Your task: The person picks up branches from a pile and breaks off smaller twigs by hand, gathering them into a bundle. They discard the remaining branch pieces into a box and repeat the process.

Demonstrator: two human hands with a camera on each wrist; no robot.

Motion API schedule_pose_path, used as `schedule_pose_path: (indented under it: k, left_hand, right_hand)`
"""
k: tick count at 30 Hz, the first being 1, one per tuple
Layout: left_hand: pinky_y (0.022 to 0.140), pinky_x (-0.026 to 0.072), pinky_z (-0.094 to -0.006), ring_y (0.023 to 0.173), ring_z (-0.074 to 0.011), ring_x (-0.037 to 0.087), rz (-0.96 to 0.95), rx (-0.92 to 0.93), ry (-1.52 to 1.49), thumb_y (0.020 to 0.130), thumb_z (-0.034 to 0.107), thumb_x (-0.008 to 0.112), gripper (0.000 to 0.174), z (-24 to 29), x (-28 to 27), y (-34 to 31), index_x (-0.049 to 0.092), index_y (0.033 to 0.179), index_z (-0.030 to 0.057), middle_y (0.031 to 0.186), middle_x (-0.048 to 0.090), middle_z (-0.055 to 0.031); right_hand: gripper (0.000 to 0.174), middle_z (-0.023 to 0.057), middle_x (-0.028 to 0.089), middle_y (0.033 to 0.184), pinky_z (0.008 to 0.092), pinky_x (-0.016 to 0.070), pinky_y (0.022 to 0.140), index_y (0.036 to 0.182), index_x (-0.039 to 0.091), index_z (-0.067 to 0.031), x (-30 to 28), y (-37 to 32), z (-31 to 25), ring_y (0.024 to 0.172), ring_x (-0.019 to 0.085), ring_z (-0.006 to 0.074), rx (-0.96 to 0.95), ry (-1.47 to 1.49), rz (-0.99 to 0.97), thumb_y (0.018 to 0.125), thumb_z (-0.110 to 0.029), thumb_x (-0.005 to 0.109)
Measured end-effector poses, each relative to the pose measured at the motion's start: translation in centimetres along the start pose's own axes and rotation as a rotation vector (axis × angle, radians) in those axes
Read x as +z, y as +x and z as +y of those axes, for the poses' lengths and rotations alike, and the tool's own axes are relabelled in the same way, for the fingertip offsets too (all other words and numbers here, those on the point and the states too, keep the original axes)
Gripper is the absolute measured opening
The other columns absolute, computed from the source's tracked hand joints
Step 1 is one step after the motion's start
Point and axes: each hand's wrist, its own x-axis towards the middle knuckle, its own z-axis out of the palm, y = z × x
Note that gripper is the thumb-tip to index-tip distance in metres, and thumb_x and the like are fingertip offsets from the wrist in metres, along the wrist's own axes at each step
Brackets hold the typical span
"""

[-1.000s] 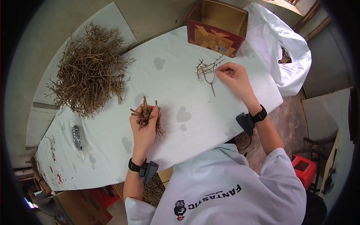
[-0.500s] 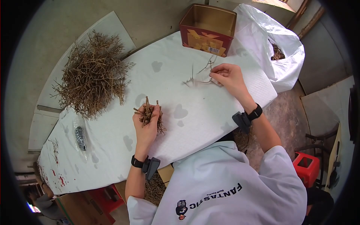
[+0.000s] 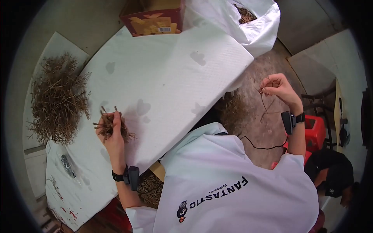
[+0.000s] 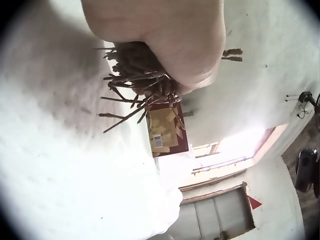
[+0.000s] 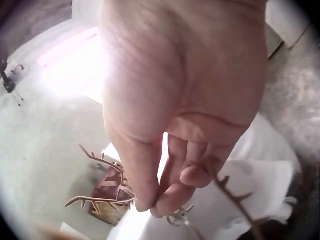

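Brown twigs are held bunched in the left hand above the white surface; past its right edge, over the floor, a thin branched sprig is pinched by the right hand.

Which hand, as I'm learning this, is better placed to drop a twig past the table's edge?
Probably the right hand: it pinches a twig beyond the table, while the left hand grips a bundle over it.

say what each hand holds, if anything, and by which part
The left hand grips a twig bundle around its middle; the right hand pinches a branched twig partway along.
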Motion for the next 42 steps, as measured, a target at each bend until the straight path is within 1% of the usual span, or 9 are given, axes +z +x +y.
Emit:
schedule_pose_path:
  k: [10, 14, 17, 21, 25, 29, 36, 40, 42]
  left_hand:
    - [0.052, 0.0375, -0.0247, 0.06, -0.0114, 0.05, -0.43, -0.167, -0.396, 0.096, 0.029, 0.067, 0.031, 2.0, -10.3, -9.6, 0.057, 0.115, 0.0077, 0.071, 0.053, -0.0035]
    - [0.056, 0.0436, -0.0264, 0.068, -0.0132, 0.057, -0.261, -0.354, -0.577, 0.094, 0.037, 0.07, 0.042, 1.0, -17.6, -18.8, 0.057, 0.121, 0.0087, 0.084, 0.06, -0.003]
    - [0.073, 0.0519, -0.028, 0.083, -0.0163, 0.064, 0.014, -0.684, -0.259, 0.095, 0.03, 0.069, 0.04, -1.0, -22.3, -23.6, 0.058, 0.125, 0.0072, 0.1, 0.065, -0.0017]
    - [0.081, 0.053, -0.0295, 0.091, -0.0149, 0.065, 0.548, -0.835, -0.155, 0.097, 0.029, 0.066, 0.031, -11.9, -27.1, -29.8, 0.064, 0.119, 0.0077, 0.101, 0.069, -0.0033]
    - [0.089, 0.0525, -0.0327, 0.1, -0.0175, 0.067, 0.749, -0.953, -0.22, 0.095, 0.036, 0.066, 0.046, -20.6, -30.4, -36.5, 0.06, 0.128, 0.0046, 0.111, 0.071, -0.0071]
    - [0.094, 0.0512, -0.0359, 0.109, -0.022, 0.067, 0.422, -0.883, 0.748, 0.092, 0.038, 0.066, 0.059, -24.1, -31.8, -42.4, 0.054, 0.134, -0.0013, 0.122, 0.069, -0.0143]
    - [0.088, 0.0533, -0.0341, 0.099, -0.0231, 0.068, 0.589, -0.849, 0.845, 0.091, 0.02, 0.068, 0.037, -15.8, -31.4, -38.1, 0.064, 0.115, -0.0072, 0.108, 0.071, -0.0179]
    - [0.078, 0.0503, -0.0292, 0.082, -0.0136, 0.06, 0.976, -0.074, 0.989, 0.094, 0.005, 0.064, 0.01, -6.8, -28.1, -27.6, 0.067, 0.097, -0.0036, 0.088, 0.067, -0.0083]
    - [0.077, 0.0497, -0.0288, 0.082, -0.0137, 0.06, 0.968, 0.069, 0.898, 0.095, 0.004, 0.063, 0.009, -2.8, -25.7, -21.2, 0.066, 0.098, -0.0034, 0.088, 0.066, -0.0073]
  right_hand:
    - [0.022, 0.0095, 0.074, 0.096, 0.0288, 0.0573, 0.077, 0.106, 0.07, 0.0042, -1.7, 2.4, 15.7, 0.088, 0.071, 0.0164, 0.27, -0.531, 0.202, 0.084, 0.0, 0.073]
    - [0.022, 0.0065, 0.072, 0.091, 0.0273, 0.0522, 0.07, 0.105, 0.07, 0.0049, 0.0, 4.8, 11.6, 0.079, 0.064, 0.0114, 0.144, -0.56, -0.033, 0.086, -0.006, 0.074]
    - [0.024, 0.0049, 0.071, 0.092, 0.0267, 0.0499, 0.07, 0.106, 0.07, 0.0045, 2.7, 7.7, 7.1, 0.08, 0.06, 0.01, 0.144, -0.635, -0.268, 0.088, -0.011, 0.074]
    - [0.033, 0.0093, 0.071, 0.103, 0.0305, 0.0514, 0.084, 0.116, 0.066, 0.0054, 5.1, 11.2, 5.7, 0.093, 0.063, 0.0149, 0.107, -0.536, -0.417, 0.091, -0.016, 0.073]
    - [0.04, 0.0138, 0.069, 0.113, 0.0355, 0.05, 0.093, 0.124, 0.063, 0.0041, 5.6, 11.1, 4.3, 0.102, 0.063, 0.0215, 0.055, -0.794, -0.381, 0.092, -0.019, 0.073]
    - [0.042, 0.015, 0.069, 0.115, 0.0367, 0.0498, 0.093, 0.125, 0.062, 0.0026, 4.2, 12.1, 4.5, 0.102, 0.063, 0.0237, 0.012, -0.901, -0.37, 0.091, -0.019, 0.074]
    - [0.039, 0.015, 0.069, 0.108, 0.0376, 0.0532, 0.084, 0.118, 0.064, 0.0025, 7.3, 9.0, 0.3, 0.092, 0.066, 0.025, -0.013, -1.119, -0.411, 0.089, -0.021, 0.076]
    - [0.03, 0.0133, 0.07, 0.099, 0.0373, 0.0546, 0.078, 0.109, 0.066, 0.0008, 14.1, 5.3, -7.6, 0.087, 0.068, 0.0244, -0.066, -0.972, -0.637, 0.086, -0.016, 0.076]
    - [0.026, 0.013, 0.07, 0.097, 0.0366, 0.0548, 0.077, 0.106, 0.067, 0.0, 17.1, 5.2, -11.6, 0.087, 0.068, 0.0244, -0.055, -0.952, -0.762, 0.085, -0.014, 0.076]
